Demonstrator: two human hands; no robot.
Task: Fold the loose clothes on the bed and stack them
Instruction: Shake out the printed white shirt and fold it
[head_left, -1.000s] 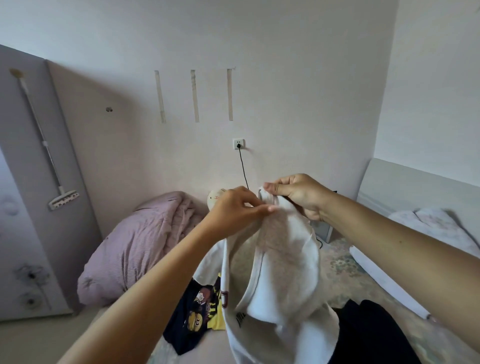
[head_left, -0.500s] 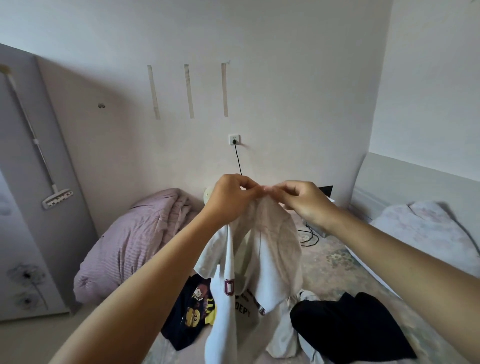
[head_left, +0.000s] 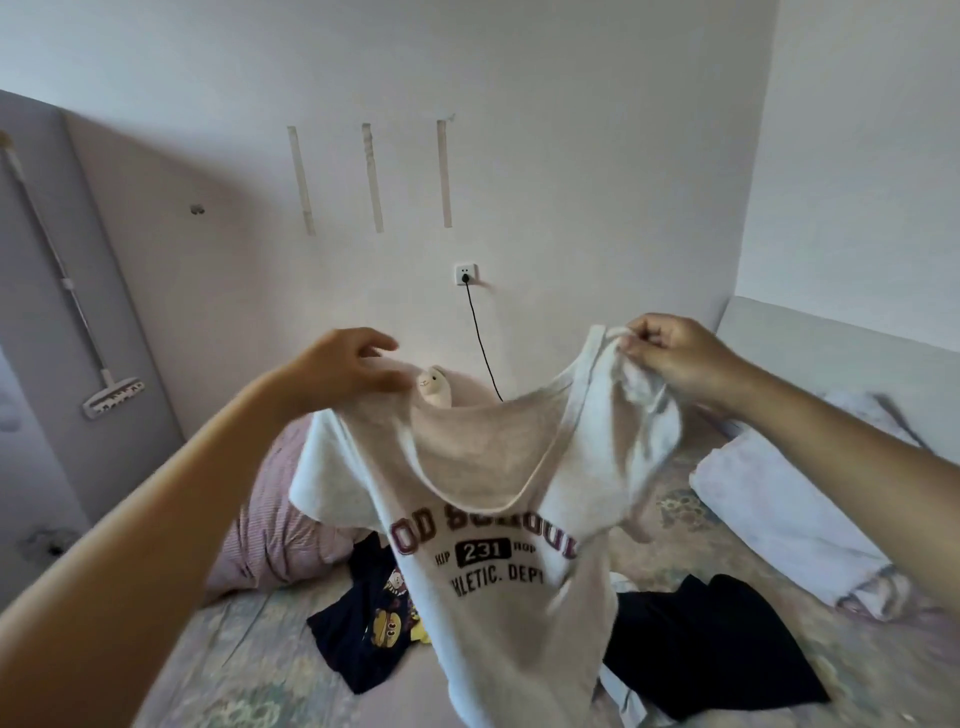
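Note:
A light grey T-shirt with dark printed lettering hangs in the air above the bed, its front facing me. My left hand holds its left shoulder, thumb on the cloth and fingers behind it. My right hand pinches the right shoulder, where the sleeve is bunched. Below the shirt, a navy cartoon-print garment lies crumpled on the bed. A black garment lies to its right.
The bed has a patterned sheet. A pink striped duvet is heaped at the far left, a small plush toy behind it. A white pillow lies on the right. A cable hangs from a wall socket.
My hands have moved apart, from touching at the shirt's top to holding each shoulder. The shirt has spread open and its printed front now faces me.

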